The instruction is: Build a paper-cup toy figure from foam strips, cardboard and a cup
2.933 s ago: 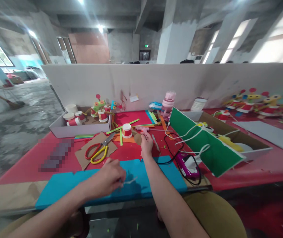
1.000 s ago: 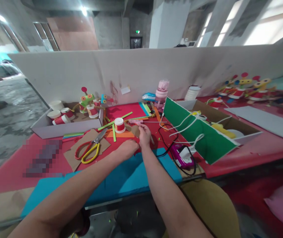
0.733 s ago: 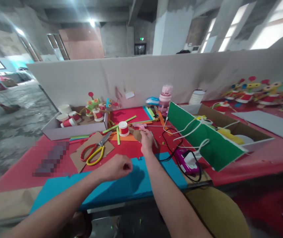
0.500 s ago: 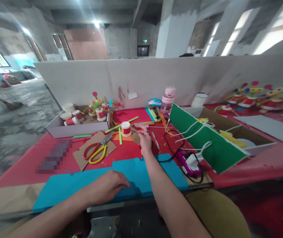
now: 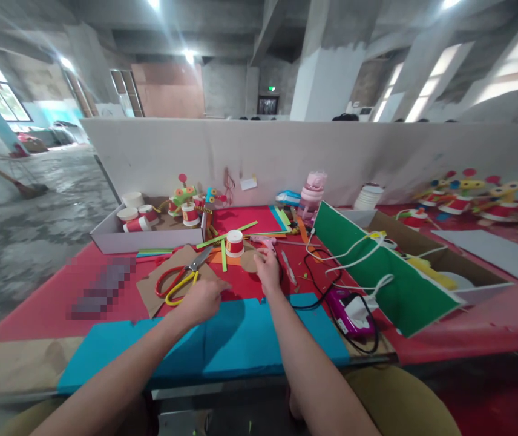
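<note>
My right hand (image 5: 267, 271) pinches the edge of a round brown cardboard disc (image 5: 249, 261), which seems to lie low over the red table covering. Just left of that, a white and red paper cup (image 5: 234, 243) stands upside down. My left hand (image 5: 204, 297) is empty, index finger stretched out, above the near edge of the red surface. Close to its left are scissors (image 5: 180, 283) with one red and one yellow handle, lying open on a cut cardboard sheet (image 5: 147, 284). Behind the right hand, a pink glue gun (image 5: 264, 242) is partly hidden.
A box (image 5: 147, 241) with cups and figures is at back left. A green board (image 5: 377, 266) leans on another box at right, near a purple power strip (image 5: 352, 312) with cables. Blue sheet (image 5: 204, 351) covers the front edge; a pink bottle (image 5: 313, 194) stands behind.
My left hand has moved forward and up from the blue sheet, closer to the scissors and disc. The right hand still grips the disc. The view has shifted slightly.
</note>
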`<state>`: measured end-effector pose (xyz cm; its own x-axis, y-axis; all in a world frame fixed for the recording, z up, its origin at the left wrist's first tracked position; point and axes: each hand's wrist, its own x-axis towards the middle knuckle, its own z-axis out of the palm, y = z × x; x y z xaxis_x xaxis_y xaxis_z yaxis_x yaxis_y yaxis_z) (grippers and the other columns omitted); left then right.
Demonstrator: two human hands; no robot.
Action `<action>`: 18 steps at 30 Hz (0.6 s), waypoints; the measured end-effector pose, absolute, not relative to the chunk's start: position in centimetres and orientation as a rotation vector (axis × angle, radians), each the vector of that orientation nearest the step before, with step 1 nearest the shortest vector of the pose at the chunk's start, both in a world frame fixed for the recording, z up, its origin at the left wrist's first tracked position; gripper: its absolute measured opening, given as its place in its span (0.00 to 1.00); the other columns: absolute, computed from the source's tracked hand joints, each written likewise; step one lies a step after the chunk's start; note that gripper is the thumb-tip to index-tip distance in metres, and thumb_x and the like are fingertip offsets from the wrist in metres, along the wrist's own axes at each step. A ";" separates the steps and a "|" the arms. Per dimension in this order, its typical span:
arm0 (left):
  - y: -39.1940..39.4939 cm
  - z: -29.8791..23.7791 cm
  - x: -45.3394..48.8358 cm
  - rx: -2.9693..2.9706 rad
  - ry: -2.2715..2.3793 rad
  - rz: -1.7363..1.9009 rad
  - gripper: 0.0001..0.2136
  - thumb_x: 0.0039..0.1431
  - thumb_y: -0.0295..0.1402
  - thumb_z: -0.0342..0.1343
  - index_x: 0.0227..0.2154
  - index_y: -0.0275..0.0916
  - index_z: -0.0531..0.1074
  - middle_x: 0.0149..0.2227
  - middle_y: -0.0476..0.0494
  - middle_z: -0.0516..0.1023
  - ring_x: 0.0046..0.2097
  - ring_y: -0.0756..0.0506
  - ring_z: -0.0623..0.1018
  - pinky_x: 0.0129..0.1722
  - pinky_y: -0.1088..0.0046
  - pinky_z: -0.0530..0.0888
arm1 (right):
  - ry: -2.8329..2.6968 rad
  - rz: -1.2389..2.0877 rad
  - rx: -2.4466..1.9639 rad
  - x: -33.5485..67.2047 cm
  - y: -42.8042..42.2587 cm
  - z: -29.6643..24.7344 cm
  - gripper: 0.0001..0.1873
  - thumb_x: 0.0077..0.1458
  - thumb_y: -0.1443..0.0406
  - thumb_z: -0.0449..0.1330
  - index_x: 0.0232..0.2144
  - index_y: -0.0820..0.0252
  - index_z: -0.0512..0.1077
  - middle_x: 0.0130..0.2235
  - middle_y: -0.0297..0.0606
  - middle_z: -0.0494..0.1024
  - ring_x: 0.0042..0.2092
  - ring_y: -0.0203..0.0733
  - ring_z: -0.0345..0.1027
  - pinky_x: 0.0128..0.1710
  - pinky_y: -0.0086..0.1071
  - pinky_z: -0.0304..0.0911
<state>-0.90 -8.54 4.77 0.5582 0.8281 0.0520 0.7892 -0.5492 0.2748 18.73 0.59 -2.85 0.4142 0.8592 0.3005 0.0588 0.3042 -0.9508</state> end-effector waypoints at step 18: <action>6.3 4.6 2.0 2.348 1.557 1.038 0.30 0.50 0.35 0.60 0.57 0.38 0.62 0.52 0.39 0.73 0.53 0.40 0.74 0.51 0.66 0.69 | -1.448 0.860 -1.198 18.8 1.5 -2.3 0.11 0.48 0.62 0.55 0.34 0.59 0.73 0.24 0.32 0.73 0.27 0.38 0.66 0.29 0.30 0.60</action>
<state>1.98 6.27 4.64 0.2269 0.8550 0.4663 0.7592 -0.4552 0.4652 18.80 1.54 -2.27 0.0199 0.9653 0.2603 0.2332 0.2487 -0.9401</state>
